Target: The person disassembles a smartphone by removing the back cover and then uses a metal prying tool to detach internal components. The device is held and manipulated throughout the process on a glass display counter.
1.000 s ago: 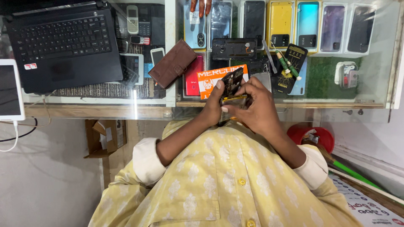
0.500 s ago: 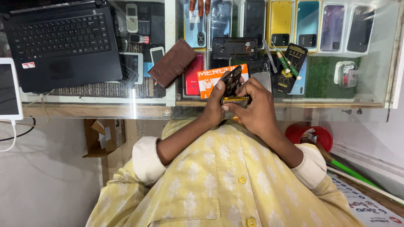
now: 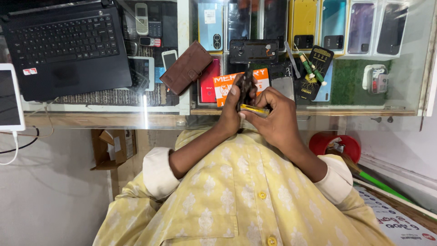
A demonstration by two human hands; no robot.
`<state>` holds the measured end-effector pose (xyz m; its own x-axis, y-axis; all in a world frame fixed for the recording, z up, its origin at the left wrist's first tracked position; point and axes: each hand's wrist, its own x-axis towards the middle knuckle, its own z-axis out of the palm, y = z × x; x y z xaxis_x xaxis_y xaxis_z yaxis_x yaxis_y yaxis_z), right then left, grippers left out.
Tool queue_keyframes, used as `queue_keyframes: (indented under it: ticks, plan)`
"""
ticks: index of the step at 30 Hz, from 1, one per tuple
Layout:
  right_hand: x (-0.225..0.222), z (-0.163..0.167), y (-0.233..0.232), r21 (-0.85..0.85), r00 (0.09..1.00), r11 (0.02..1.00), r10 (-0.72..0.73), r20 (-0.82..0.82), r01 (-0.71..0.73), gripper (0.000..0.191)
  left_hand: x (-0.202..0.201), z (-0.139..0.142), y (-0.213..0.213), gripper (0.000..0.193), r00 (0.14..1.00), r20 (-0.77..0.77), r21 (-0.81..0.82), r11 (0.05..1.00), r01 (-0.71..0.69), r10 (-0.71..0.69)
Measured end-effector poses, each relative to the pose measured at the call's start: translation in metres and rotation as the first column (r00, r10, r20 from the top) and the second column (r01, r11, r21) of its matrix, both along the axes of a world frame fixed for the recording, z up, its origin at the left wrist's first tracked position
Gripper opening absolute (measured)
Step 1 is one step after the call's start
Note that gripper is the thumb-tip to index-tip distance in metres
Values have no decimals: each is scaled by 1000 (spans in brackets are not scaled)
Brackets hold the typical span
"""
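My left hand (image 3: 231,111) grips a dark opened phone (image 3: 246,87), held upright just above the front edge of the glass counter (image 3: 104,119). My right hand (image 3: 276,119) is closed on a thin yellow tool (image 3: 255,110) pressed against the phone's lower edge. Both hands touch each other around the phone. My fingers hide the lower part of the phone.
Left on the counter are a black laptop (image 3: 63,45) and a white tablet (image 3: 10,96). Under the glass lie several phones and cases, a brown wallet case (image 3: 186,67), an orange packet (image 3: 223,86) and a dark phone back shell (image 3: 253,50). A red bucket (image 3: 336,146) stands at the right.
My hands have stayed together over the counter edge. The phone has turned a little more upright in my left hand, and the yellow tool has shifted slightly along its lower edge.
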<state>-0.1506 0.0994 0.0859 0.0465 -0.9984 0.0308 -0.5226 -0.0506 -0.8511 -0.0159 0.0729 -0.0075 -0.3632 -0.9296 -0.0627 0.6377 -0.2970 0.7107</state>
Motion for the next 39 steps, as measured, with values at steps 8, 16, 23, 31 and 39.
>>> queue_keyframes:
  ticks: [8, 16, 23, 31, 39]
  plan:
    - [0, -5, 4, 82, 997, 997, 0, 82, -7, 32, 6, 2, 1, 70, 999, -33, 46, 998, 30, -29]
    - [-14, -13, -6, 183, 945, 971, 90, 313, -153, 30, 5, 8, -4, 67, 997, -76, 110, 994, 13, -5]
    - [-16, -13, -8, 222, 862, 942, 113, 494, -251, 26, 7, 10, -8, 70, 998, -58, 174, 984, 42, -32]
    - [-25, -10, -19, 260, 781, 888, 156, 605, -379, 20, 8, 25, -12, 71, 996, -82, 270, 962, 49, -27]
    - [-41, -19, -26, 221, 595, 870, 98, 798, -440, 20, 11, 25, -15, 76, 974, -219, 176, 979, 105, -65]
